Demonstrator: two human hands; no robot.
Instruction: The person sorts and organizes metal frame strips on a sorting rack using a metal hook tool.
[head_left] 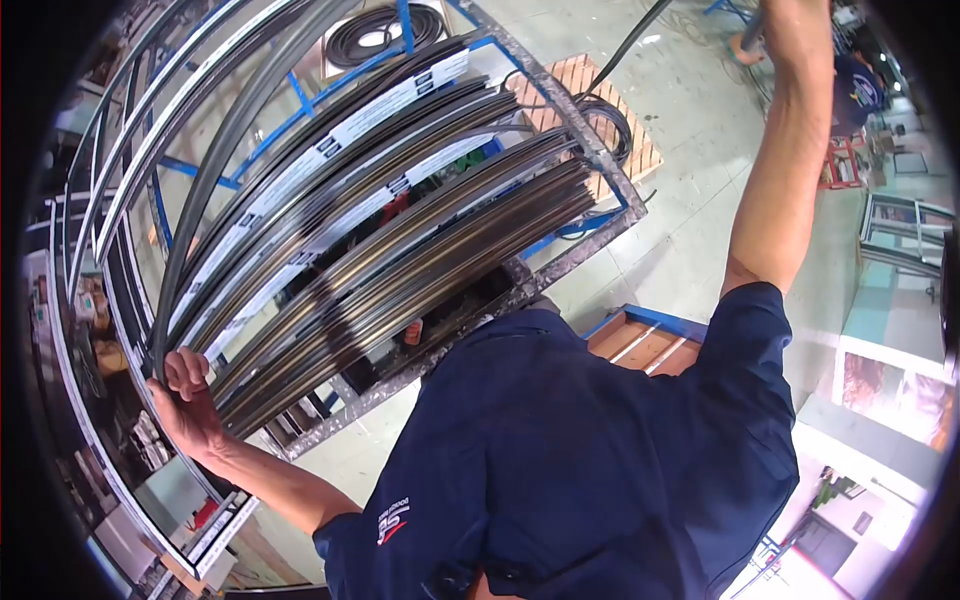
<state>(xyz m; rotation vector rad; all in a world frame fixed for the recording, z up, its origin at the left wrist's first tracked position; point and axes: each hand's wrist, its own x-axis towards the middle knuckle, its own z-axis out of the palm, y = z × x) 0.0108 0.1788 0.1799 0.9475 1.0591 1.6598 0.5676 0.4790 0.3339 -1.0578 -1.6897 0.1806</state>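
Observation:
My left hand [190, 408] is at the left, fingers curled and thumb raised, at the lower end of a thick black flexible strip [205, 190]. This strip bows upward from the hand along the left side of a rack and leaves at the top edge. My right arm reaches far out to the upper right, where my right hand [797, 22] is cut off by the frame edge and its fingers are hidden. A short grey piece [754, 32] shows right beside that hand. Between my arms, long dark and bronze-coloured profiles [430, 265] lie on the rack, some with white labelled film.
The rack's worn metal frame [575, 262] runs close in front of my body. Black coiled tubing [385, 35] lies behind it, and a wooden pallet [640, 140] stands on the floor. Another person [855, 95] is at the upper right. White-edged frames [120, 480] stand at the left.

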